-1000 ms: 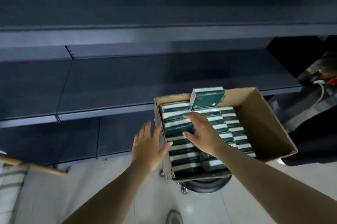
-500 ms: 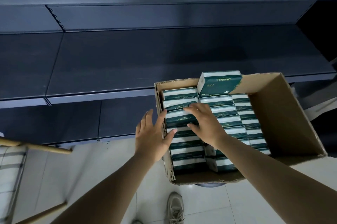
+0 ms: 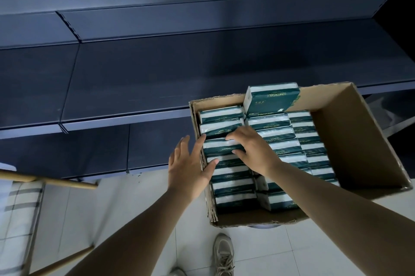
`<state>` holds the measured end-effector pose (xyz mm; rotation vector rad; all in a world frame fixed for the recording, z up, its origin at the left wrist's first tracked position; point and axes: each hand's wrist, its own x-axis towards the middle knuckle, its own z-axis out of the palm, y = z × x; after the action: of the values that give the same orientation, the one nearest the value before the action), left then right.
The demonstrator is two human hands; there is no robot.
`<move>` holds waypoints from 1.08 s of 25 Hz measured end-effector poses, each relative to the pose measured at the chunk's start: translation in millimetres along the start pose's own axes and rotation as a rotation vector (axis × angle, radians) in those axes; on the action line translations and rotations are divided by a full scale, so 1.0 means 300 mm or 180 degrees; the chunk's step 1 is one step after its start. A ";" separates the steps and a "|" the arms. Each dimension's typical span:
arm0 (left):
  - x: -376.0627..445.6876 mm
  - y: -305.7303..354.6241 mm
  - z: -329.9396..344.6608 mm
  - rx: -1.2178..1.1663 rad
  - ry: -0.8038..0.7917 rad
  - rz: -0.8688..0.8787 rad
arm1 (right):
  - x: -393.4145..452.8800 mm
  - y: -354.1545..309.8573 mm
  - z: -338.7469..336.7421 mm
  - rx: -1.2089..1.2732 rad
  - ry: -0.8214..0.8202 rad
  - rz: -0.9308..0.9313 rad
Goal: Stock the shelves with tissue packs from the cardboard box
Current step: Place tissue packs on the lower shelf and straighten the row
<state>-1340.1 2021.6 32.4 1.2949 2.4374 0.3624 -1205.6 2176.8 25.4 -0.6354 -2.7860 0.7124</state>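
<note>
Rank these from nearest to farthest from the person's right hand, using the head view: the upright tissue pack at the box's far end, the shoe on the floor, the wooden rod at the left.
From the right hand:
1. Upright tissue pack, just beyond it at the cardboard box's far end.
2. Shoe, below on the floor.
3. Wooden rod, far left.

The scene is dimly lit, with the dark shelves (image 3: 202, 78) left in deep shadow. Soft glare is caught on the white floor tiles (image 3: 139, 215) and on the tissue packs (image 3: 267, 123). Straight edges are bent by wide-angle distortion, and the lower left corner is slightly smeared.
</note>
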 end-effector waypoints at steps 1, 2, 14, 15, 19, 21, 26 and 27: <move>0.000 0.000 -0.003 0.0017 0.0013 0.0005 | -0.003 0.000 -0.008 0.0078 -0.0021 0.0037; -0.002 0.000 -0.005 0.0048 0.0028 0.0009 | -0.006 -0.002 -0.018 0.0158 -0.0030 0.0076; -0.027 0.097 -0.279 0.0578 0.0309 0.0419 | -0.082 -0.184 -0.382 0.0523 0.0298 0.0511; -0.036 0.122 -0.328 0.0492 0.0397 0.0493 | -0.091 -0.212 -0.440 0.0474 0.0347 0.0509; -0.049 0.266 -0.566 0.0431 0.0754 0.0913 | -0.123 -0.343 -0.719 0.0353 0.0635 0.0407; -0.046 0.359 -0.702 0.0440 0.0995 0.1095 | -0.138 -0.405 -0.863 0.0150 0.0739 0.0276; -0.021 0.598 -1.033 0.0568 0.1805 0.1448 | -0.110 -0.510 -1.258 -0.0252 0.1149 -0.0125; -0.012 0.641 -1.097 0.0578 0.2027 0.1491 | -0.099 -0.527 -1.341 -0.0274 0.1228 -0.0245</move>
<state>-1334.9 2105.0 404.3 2.1007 2.6705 0.7935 -1119.8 2203.6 449.1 -0.6035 -2.4767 0.4050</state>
